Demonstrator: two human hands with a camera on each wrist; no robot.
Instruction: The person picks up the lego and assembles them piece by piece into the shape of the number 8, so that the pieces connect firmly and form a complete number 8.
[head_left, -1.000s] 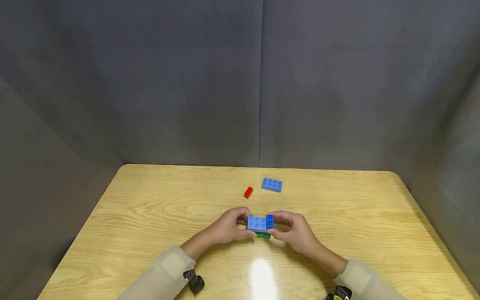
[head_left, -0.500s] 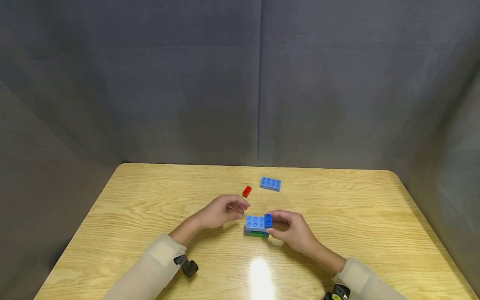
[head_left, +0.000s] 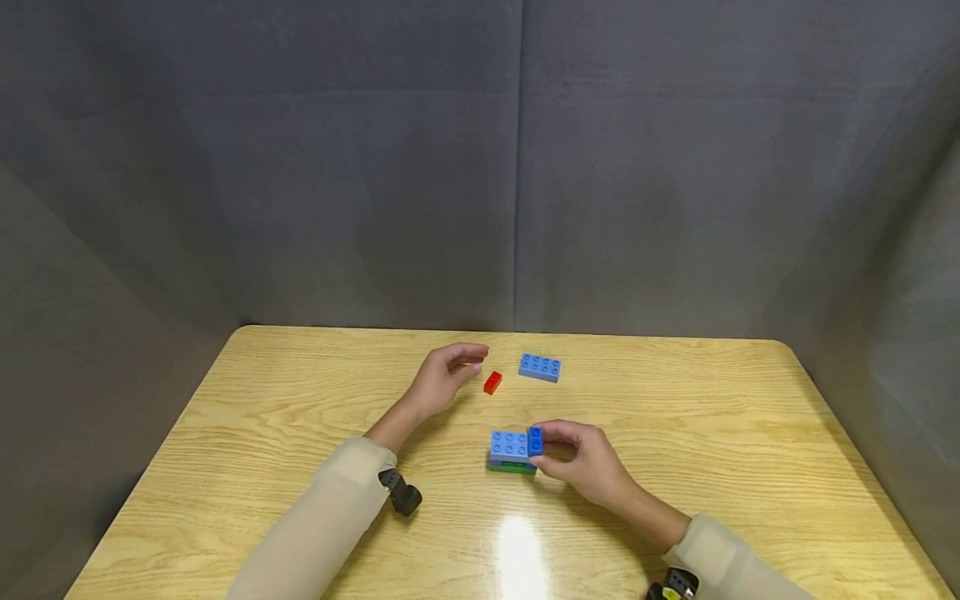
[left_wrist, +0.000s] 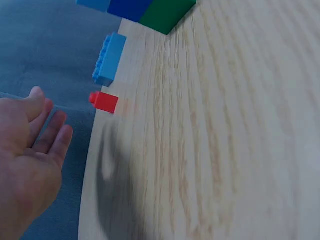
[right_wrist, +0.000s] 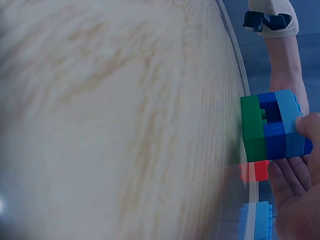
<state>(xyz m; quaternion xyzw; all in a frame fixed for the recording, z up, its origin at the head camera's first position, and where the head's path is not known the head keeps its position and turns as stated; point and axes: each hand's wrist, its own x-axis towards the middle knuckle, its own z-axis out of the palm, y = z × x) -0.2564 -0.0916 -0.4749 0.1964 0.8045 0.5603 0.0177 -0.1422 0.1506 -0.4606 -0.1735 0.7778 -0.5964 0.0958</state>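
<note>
My left hand (head_left: 441, 379) reaches over the far part of the table, fingers apart and holding nothing. Just right of its fingertips lies a small red building brick (head_left: 492, 382). My right hand (head_left: 588, 462) pinches the right end of a stack of building bricks (head_left: 510, 447), thumb in front and fingers behind. In the right wrist view the stack has a green brick (right_wrist: 252, 130) at the base, dark blue bricks (right_wrist: 275, 141) with a gap between them, and a light blue brick (right_wrist: 294, 132) above. A small two-stud dark blue brick (head_left: 536, 441) tops its right end.
A loose light blue brick (head_left: 540, 367) lies behind the stack, right of the red one. The wooden table (head_left: 300, 400) ends at a rounded far edge. Dark grey curtains (head_left: 375, 167) hang behind and at both sides.
My left hand has let go of the stack's left end and moved away to the far left, beside the red brick. The right hand keeps its grip on the stack.
</note>
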